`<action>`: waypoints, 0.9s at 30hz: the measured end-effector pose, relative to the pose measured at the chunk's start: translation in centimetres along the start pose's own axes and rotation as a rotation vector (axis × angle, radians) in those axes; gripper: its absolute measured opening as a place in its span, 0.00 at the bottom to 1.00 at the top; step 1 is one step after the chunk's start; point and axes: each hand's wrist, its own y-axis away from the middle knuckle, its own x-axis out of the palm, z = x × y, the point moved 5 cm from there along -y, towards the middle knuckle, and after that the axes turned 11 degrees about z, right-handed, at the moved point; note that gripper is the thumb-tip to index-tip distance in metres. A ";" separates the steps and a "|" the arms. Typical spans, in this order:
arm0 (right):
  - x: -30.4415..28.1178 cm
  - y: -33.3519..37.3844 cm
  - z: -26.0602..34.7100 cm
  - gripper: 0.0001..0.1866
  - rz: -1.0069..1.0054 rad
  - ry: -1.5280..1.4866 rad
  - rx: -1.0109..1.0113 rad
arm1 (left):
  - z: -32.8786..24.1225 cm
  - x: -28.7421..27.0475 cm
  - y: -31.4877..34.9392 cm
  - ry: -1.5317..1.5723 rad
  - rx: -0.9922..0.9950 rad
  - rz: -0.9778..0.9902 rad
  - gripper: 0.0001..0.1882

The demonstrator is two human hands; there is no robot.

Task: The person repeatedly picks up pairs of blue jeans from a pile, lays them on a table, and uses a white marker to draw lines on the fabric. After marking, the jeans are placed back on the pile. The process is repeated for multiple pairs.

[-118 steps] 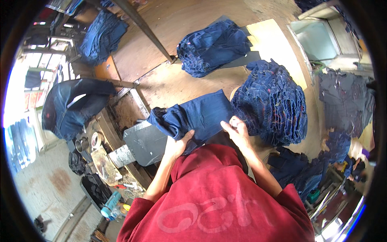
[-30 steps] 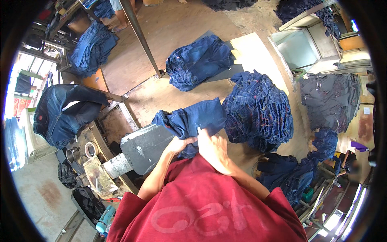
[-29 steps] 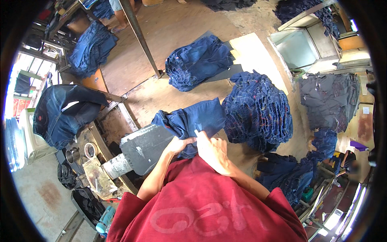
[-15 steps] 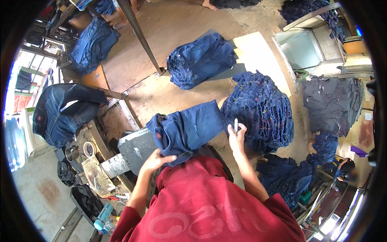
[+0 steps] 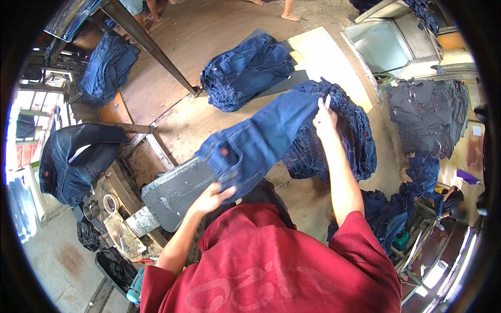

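A pair of dark blue jeans stretches slantwise between my hands, its far leg end overlapping a thick pile of dark blue jeans. My left hand pinches the near edge by the waist, close to a small red patch. Out at the leg end, my right hand is closed, with a slim white stick poking up from its fingers. The denim reaches that hand, which seems to grip it too. Beneath the waist end lies a dark grey padded board.
Another jeans stack lies on the floor ahead. A grey garment pile is at the right, and dark jeans drape at the left. A slanting metal post stands ahead. Tape rolls sit on the left bench.
My right hand has moved forward and right, drawing the folded jeans out longer. My left hand has shifted slightly right, still at the waist. The view has tilted a little.
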 end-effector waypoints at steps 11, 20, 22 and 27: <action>7.6 23.3 -5.6 0.27 0.532 0.972 -0.688 | -3.4 -0.2 -6.5 1.094 0.511 -0.131 0.36; 13.5 33.0 -12.7 0.18 1.280 0.757 -0.004 | 6.6 -3.1 9.3 0.687 0.156 -0.353 0.22; 13.8 33.4 -11.8 0.15 1.271 0.946 -0.273 | 7.5 -3.5 11.3 0.464 -0.030 -0.269 0.27; 13.7 31.8 -10.8 0.13 1.069 0.698 -0.317 | 6.1 -9.5 18.7 0.070 -0.178 -0.213 0.45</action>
